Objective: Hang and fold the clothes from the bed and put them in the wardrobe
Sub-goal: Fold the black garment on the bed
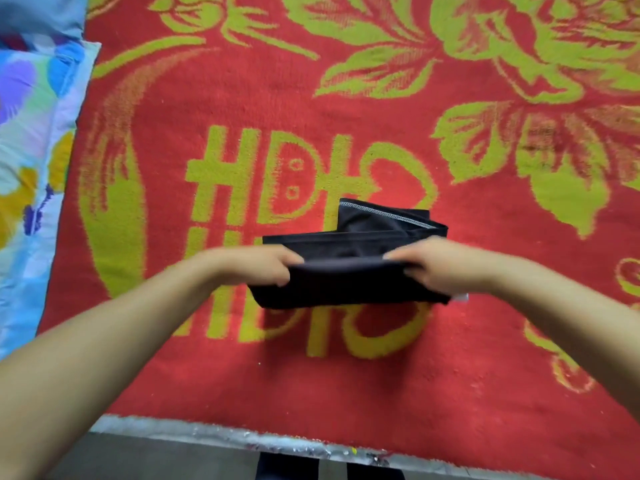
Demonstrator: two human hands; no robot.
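Black garment (349, 285), red blanket (242, 375) with yellow-green flowers, pastel blue patterned pillow (27, 133).

Left arm: bare, reaches in from the lower left corner, forearm stretched forward and to the right.
Left hand (258, 266): back turned up, fingers curled under, thumb on top, pinching the left end of the dark garment (346, 285).
Right arm: bare, comes in from the right edge, forearm angled forward and to the left.
Right hand (438, 268): back turned up, fingers curled, gripping the right end of the same garment.
Both hands: level with each other, apart by the width of the folded cloth, knuckles facing inward toward one another.
Sharpness: both hands and forearms are blurred, so single fingers are hard to tell apart.
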